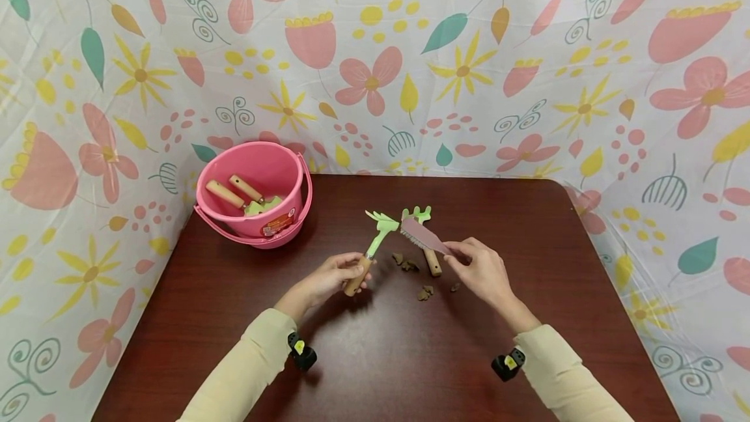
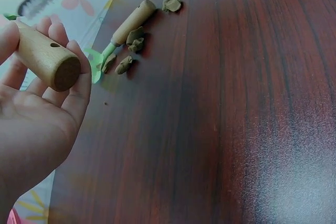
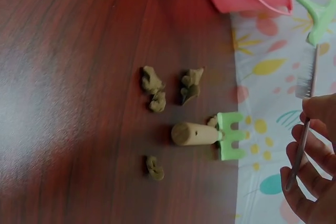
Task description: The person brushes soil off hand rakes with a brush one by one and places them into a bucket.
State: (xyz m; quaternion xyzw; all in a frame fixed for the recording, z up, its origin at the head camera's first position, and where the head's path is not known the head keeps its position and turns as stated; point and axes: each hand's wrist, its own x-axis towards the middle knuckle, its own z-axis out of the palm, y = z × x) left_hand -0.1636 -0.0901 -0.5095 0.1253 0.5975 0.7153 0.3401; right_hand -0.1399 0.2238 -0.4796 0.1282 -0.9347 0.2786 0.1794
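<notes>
In the head view my left hand [image 1: 331,277] grips the wooden handle of a green hand rake [image 1: 379,237], its tines raised toward the back. My right hand [image 1: 483,272] pinches the thin handle of a mauve brush [image 1: 426,238], bristles facing left and down. The brush head is right by the tines of the held rake. Below the brush, a green garden fork [image 1: 433,264] with a wooden handle lies on the table, partly hidden by it. In the left wrist view the held handle's end [image 2: 67,72] points at the camera.
Brown crumbly clumps [image 1: 424,292] lie scattered around the fork on the dark wooden table [image 1: 375,357]. A pink bucket [image 1: 281,171] stands at the back left, holding two wooden-handled green tools [image 1: 225,194]. A flower-patterned cloth [image 1: 375,142] hangs behind the table.
</notes>
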